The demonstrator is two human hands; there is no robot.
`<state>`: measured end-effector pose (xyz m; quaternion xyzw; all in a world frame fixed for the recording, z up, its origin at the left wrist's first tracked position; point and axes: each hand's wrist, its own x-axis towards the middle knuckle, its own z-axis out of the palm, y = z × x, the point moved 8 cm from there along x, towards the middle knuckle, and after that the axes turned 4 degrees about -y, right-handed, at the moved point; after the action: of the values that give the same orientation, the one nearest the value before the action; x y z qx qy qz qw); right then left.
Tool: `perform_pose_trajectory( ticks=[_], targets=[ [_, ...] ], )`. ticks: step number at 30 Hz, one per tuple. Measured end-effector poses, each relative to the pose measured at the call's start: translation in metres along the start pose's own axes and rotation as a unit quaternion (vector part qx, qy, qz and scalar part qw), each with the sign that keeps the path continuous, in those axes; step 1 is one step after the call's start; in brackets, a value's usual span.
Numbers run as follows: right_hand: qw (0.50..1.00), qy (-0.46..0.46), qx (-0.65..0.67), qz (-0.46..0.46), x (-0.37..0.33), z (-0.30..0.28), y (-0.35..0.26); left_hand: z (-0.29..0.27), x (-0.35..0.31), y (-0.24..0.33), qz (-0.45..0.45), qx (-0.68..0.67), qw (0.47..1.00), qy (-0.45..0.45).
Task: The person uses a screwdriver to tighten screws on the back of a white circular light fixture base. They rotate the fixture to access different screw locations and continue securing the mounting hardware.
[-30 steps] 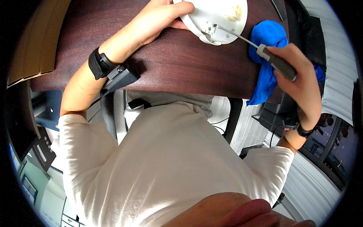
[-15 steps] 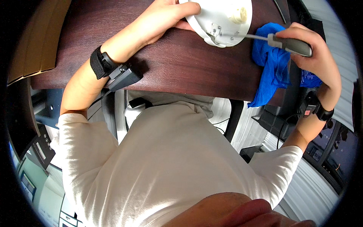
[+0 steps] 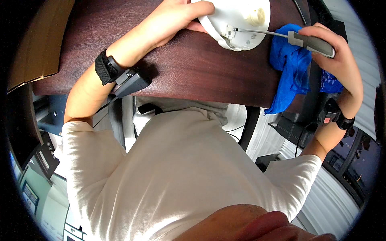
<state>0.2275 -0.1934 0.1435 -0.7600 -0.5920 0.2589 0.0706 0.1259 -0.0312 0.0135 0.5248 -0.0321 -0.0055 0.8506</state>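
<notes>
A white, bowl-shaped housing (image 3: 225, 18) lies on its side at the far edge of view, its inside facing right. My left hand (image 3: 181, 16) grips its left rim, thumb over the edge. Inside are a small white bracket with metal screws (image 3: 229, 32) and a round cream-coloured fitting (image 3: 256, 17). My right hand (image 3: 335, 50) is closed around the grey handle of a screwdriver (image 3: 309, 43). The screwdriver's thin shaft points left, and its tip appears to meet the bracket. Several small metal spots show on the wall below the shaft.
The dark reddish-brown table (image 3: 181, 74) carries a crumpled blue cloth (image 3: 289, 68) under the screwdriver, draping over the right edge. A cardboard box (image 3: 38, 40) stands at the left. Black devices are strapped to both wrists, the left one (image 3: 132, 82) near the table's front edge.
The screwdriver's tip has shifted slightly up and left onto the bracket, and its handle has moved a little right. My left hand keeps its hold on the housing.
</notes>
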Motion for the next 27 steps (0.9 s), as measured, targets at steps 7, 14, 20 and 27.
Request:
perform_pose_trajectory(
  ticks=[7,14,20,27],
  targets=[
    [1.000,0.001,-0.005,-0.001,-0.0027,-0.0020,-0.0057,-0.0007,-0.0001,-0.0023,-0.004,-0.008,1.000,-0.001],
    [1.000,-0.011,0.002,0.014,-0.0021,0.0023,-0.0020,0.0017,-0.0001,-0.0001,-0.002,-0.005,1.000,-0.009],
    [1.000,-0.014,-0.002,0.012,-0.0028,0.0003,-0.0063,0.0012,-0.0001,-0.0003,-0.003,0.001,1.000,-0.008],
    [1.000,-0.013,-0.009,0.005,-0.0026,-0.0004,-0.0078,-0.0014,0.0016,-0.0037,0.001,-0.004,1.000,-0.013]
  ],
)
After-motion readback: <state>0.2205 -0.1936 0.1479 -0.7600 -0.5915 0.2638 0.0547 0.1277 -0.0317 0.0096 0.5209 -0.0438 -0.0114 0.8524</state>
